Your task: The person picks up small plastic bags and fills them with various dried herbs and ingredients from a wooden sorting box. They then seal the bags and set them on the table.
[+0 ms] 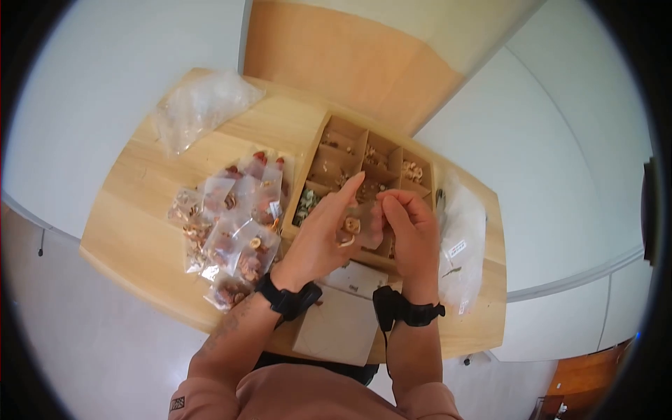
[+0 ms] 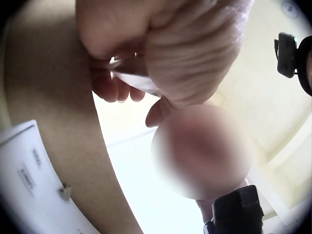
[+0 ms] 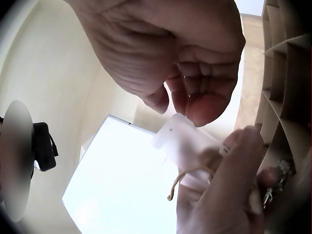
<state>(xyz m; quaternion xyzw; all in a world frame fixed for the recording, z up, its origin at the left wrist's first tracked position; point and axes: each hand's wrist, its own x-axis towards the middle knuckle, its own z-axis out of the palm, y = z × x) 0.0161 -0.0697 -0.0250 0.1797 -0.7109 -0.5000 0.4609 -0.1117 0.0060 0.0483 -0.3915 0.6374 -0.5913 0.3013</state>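
Over the wooden divided box (image 1: 327, 126), my left hand (image 1: 318, 238) holds a small clear plastic bag (image 1: 369, 236) between thumb and fingers. A pale ring-like dried slice (image 1: 352, 225) shows at the bag. A thin tan curled strip (image 3: 174, 185) sticks out beside it in the right wrist view. My right hand (image 1: 414, 227) pinches the bag's edge with thumb and forefinger, its other fingers curled in. In the left wrist view, the left hand (image 2: 195, 53) covers most of the bag.
Filled small clear bags (image 1: 234, 224) lie heaped on the table (image 1: 133, 217) left of the box. A large clear plastic bag (image 1: 203, 105) lies at the back left, another plastic bag (image 1: 465, 231) at the right. The box compartments hold dried pieces. White boxes (image 1: 336, 325) sit near my body.
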